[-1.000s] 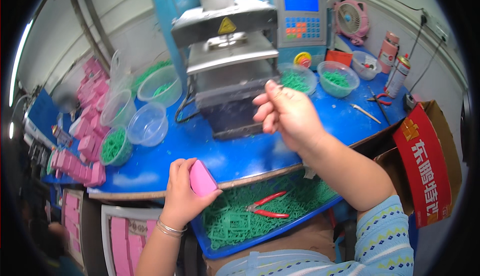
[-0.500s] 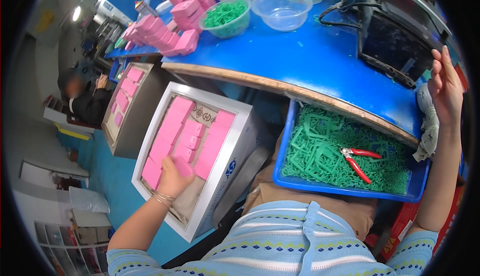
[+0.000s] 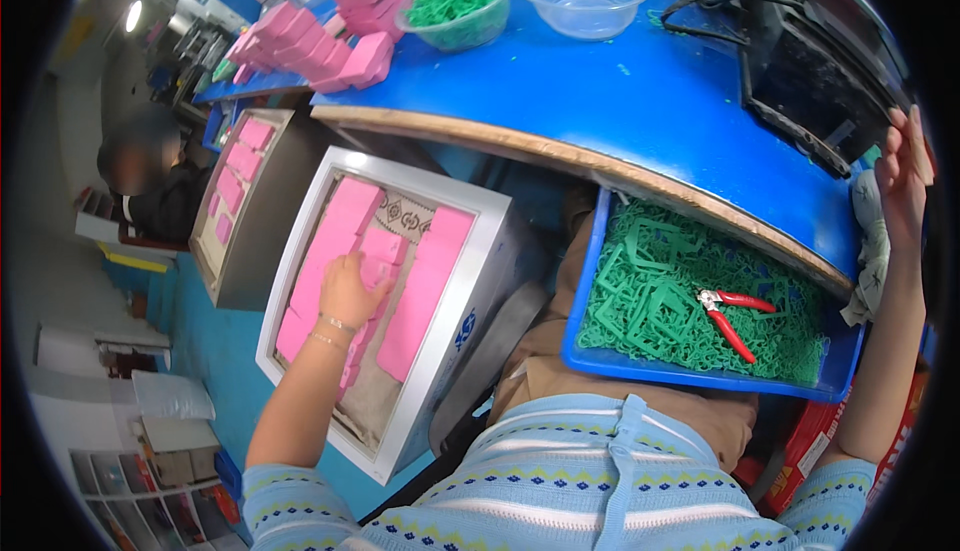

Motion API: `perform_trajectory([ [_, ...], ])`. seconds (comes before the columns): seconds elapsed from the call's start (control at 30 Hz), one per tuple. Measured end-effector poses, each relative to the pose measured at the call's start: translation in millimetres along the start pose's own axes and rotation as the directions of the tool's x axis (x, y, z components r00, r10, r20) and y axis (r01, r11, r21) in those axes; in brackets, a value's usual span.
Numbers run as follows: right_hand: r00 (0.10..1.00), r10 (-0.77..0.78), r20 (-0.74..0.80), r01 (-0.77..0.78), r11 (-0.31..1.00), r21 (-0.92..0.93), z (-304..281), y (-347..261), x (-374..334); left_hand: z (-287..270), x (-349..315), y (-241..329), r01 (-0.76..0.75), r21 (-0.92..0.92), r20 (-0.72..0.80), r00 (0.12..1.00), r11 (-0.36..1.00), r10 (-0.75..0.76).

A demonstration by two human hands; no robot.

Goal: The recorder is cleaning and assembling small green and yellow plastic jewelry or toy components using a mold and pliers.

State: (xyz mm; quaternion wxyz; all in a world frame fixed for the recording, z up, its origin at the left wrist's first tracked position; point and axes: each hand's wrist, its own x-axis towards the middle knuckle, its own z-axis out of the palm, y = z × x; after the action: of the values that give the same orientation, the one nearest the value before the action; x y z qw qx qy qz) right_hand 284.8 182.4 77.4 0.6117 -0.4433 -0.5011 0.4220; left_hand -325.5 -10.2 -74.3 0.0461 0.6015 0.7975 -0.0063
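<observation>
My left hand (image 3: pixel 350 293) is over the middle row of pink blocks in a white-framed box (image 3: pixel 483 256). Its thumb and forefinger close around a pink block (image 3: pixel 374 269) in that row; the other fingers are partly hidden. Longer rows of pink blocks (image 3: pixel 428 286) lie on either side, over a patterned, sandy-coloured base. My right hand (image 3: pixel 904 173) is raised at the far right, beside a black device (image 3: pixel 825 86). Its fingers are stretched out and nothing shows in them.
A blue bin (image 3: pixel 600 363) of green plastic scraps holds red-handled cutters (image 3: pixel 735 323) at my lap. Stacked pink blocks (image 3: pixel 300 46), a bowl of green scraps (image 3: pixel 455 16) and a clear bowl (image 3: pixel 583 1) stand on the blue table (image 3: pixel 600 101). Another person (image 3: pixel 160 186) sits at left.
My left hand has moved up along the middle row, and more blocks now show below it. My right hand stays raised, fingers still extended. The whole view has shifted slightly.
</observation>
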Motion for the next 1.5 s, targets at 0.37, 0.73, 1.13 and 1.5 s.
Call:
perform_trajectory([
  [0.37, 0.944, 0.193, 0.268, -0.201, 0.98, 0.004, 95, 8, -116, -18, 19, 79, -0.257, -0.215, -0.506, 0.855, 0.942, 0.117],
  [0.73, 0.603, 0.521, 0.603, -0.797, 0.425, 0.429, 159, 53, -169, -62, -35, 285, -0.796, -0.591, -0.632, 0.56, 0.134, 0.537],
  [1.13, 0.845, -0.113, 0.523, 0.413, 0.759, -0.503, 124, 45, -169, -74, -23, 315, 0.028, -0.973, -0.148, 0.682, -0.227, 0.716],
  [1.5, 0.913, 0.017, 0.409, -0.147, 0.946, 0.29, 118, 44, -181, -83, -31, 327, 0.489, -0.691, 0.049, 0.766, -0.532, 0.64],
])
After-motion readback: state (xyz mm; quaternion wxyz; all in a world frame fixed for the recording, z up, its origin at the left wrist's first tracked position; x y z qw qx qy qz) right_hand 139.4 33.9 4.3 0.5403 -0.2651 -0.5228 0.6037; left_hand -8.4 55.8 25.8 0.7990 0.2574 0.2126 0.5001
